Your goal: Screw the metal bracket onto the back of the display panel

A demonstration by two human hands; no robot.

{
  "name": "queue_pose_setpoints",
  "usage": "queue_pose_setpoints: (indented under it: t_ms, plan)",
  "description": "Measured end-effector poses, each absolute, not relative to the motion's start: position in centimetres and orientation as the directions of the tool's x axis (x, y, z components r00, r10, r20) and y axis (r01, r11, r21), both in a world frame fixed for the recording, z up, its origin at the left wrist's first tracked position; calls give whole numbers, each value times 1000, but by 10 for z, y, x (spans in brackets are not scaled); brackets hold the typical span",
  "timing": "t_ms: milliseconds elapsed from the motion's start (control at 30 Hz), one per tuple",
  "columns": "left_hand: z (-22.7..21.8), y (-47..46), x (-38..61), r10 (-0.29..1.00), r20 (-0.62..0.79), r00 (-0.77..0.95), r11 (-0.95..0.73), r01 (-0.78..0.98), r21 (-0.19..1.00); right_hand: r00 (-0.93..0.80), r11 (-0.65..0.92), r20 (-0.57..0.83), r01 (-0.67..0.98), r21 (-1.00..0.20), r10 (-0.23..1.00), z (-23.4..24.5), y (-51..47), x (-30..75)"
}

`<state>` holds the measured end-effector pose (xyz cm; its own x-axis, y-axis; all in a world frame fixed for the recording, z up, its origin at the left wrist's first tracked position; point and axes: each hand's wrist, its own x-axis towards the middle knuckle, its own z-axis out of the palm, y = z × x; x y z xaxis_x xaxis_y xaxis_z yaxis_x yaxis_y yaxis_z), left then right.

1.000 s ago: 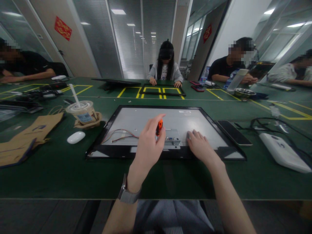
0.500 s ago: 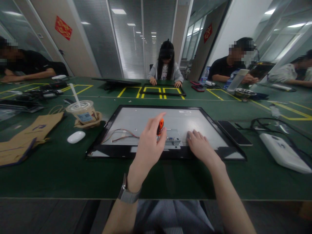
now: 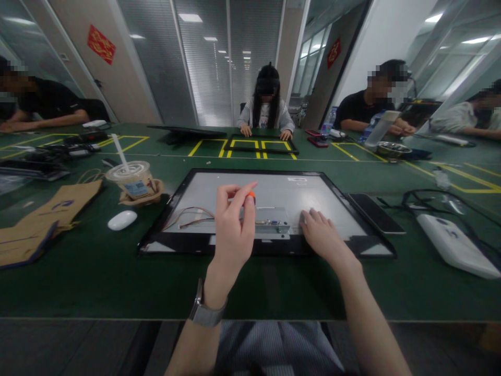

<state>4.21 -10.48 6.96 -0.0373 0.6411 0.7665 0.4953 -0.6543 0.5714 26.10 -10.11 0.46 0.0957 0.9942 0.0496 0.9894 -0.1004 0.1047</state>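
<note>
A monitor panel (image 3: 332, 196) with a black frame lies back-up on the green table in front of me. My left hand (image 3: 232, 230) is closed round an orange-handled screwdriver (image 3: 251, 196), held over the small metal circuit-board cover (image 3: 274, 224) near the panel's front edge. Thin red and white wires (image 3: 188, 215) run across the panel to the left of that hand. My right hand (image 3: 321, 235) rests flat on the panel just right of the metal cover, fingers stretched out.
Left of the panel are a white mouse (image 3: 122, 220), an iced drink cup with a straw (image 3: 132, 180) and a brown paper bag (image 3: 43, 219). On the right lie a black phone (image 3: 376, 213), a white device (image 3: 454, 245) and black cables (image 3: 434, 201). Other people sit around the table.
My left hand has shifted left and turned, so only the orange tip of the screwdriver shows between its fingers. The right hand has stayed put.
</note>
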Motion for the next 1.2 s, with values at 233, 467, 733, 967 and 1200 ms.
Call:
queue_pose_setpoints:
  t_ms: [233, 467, 733, 967, 1200]
  plan:
    - [69, -103, 42, 617, 786, -45, -668, 498, 553, 99, -103, 43, 989, 109, 994, 5, -101, 261]
    - [69, -103, 42, 622, 782, -30, -668, 501, 551, 100, -103, 37, 989, 103, 994, 7, -101, 260]
    - [68, -102, 43, 630, 776, -12, -669, 500, 550, 111, -114, 31, 987, 113, 993, 7, -101, 259]
    - [68, -103, 42, 631, 775, 32, -668, 530, 522, 106, -109, 27, 988, 110, 994, 8, -101, 259]
    - [70, -105, 43, 663, 749, 25, -668, 472, 576, 100, -102, 25, 990, 100, 995, 8, -101, 259]
